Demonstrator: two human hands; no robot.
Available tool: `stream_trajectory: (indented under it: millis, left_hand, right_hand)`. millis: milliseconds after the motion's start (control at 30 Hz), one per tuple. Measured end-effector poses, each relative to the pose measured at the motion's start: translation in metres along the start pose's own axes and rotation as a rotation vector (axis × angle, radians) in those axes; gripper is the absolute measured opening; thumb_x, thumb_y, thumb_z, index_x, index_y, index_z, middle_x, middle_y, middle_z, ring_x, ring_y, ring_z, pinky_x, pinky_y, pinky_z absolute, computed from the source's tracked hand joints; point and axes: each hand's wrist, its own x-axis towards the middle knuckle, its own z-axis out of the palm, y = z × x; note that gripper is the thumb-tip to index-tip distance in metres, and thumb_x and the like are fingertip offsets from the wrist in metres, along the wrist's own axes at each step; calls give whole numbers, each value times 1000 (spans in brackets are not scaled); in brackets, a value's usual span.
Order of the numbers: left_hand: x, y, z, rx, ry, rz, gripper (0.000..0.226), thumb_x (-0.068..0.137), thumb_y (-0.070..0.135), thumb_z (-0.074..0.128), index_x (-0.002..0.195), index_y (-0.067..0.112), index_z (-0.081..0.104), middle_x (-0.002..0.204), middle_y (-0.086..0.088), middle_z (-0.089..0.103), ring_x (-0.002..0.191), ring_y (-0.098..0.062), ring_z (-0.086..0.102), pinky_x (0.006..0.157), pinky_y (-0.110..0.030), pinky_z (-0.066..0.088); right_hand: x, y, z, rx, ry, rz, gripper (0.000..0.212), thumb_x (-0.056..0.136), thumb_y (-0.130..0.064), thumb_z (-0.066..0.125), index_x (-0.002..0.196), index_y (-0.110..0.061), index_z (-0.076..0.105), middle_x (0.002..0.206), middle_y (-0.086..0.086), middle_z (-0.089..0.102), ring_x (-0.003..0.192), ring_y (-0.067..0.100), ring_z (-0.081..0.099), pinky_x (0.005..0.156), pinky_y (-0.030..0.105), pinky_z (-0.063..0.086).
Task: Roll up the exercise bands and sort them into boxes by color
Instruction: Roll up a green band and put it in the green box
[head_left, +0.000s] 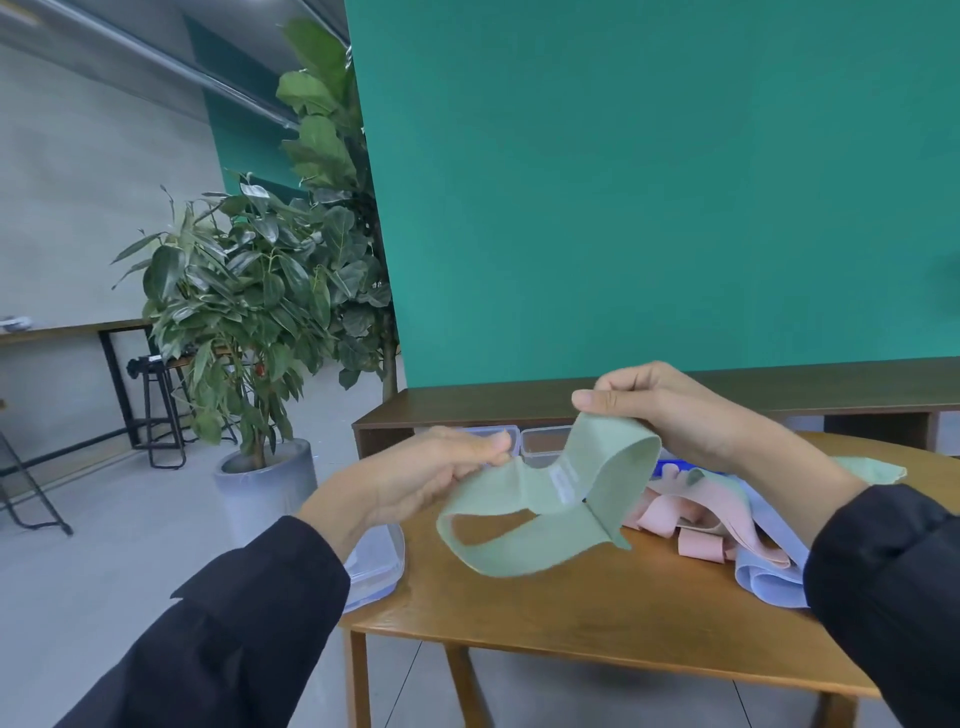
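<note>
Your left hand (441, 467) and right hand (670, 410) each pinch the twisted green band (540, 514), holding it above the wooden table (597, 618).

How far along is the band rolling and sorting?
Nothing visibly sorted yet. Both hands, left hand and right hand, hold a light green fabric loop band, still unrolled. Pink bands and a pale blue band wait piled on the round wooden table.
</note>
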Motion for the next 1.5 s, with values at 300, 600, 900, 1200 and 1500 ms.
stream_trajectory:
  millis: [300, 600, 900, 1200, 1500]
  left_hand:
    - [13, -10, 13, -131, 44, 115, 22, 86, 37, 75, 84, 16, 68, 108, -4, 71, 103, -19, 61, 96, -38, 45]
    - [9, 6, -13, 173, 168, 106, 28, 81, 45, 80, 81, 20, 69, 73, -2, 51, 61, -15, 36, 52, -24, 32]
    - [3, 27, -25, 290, 224, 127, 28, 91, 19, 76, 99, -5, 64, 88, -17, 77, 76, -29, 73, 75, -39, 61]
    - [10, 47, -25, 406, 177, 183, 17, 86, 7, 79, 101, 5, 72, 95, -14, 78, 95, -34, 73, 90, -45, 57]
    - [6, 61, -23, 481, 175, 252, 9, 92, 3, 72, 100, 4, 72, 96, -7, 79, 93, -18, 76, 85, -30, 60]
  right_hand:
    - [8, 8, -3, 98, -12, 37, 34, 84, -34, 75, 62, -12, 60, 58, 4, 51, 50, 18, 46, 50, 22, 40]
    - [10, 17, -8, 27, -7, 60, 32, 83, -38, 78, 78, -7, 70, 68, 10, 61, 56, 21, 54, 51, 23, 43]
    - [8, 22, -1, -156, -104, 95, 36, 87, -39, 75, 86, -4, 73, 65, 2, 59, 56, 14, 48, 55, 23, 38]
    - [10, 47, 14, -254, -326, 243, 52, 81, -41, 83, 129, -31, 64, 126, -18, 64, 101, 8, 71, 81, 33, 60]
    - [21, 104, 59, -328, -492, 277, 46, 76, -43, 86, 120, -36, 71, 90, -7, 62, 86, 9, 56, 81, 29, 43]
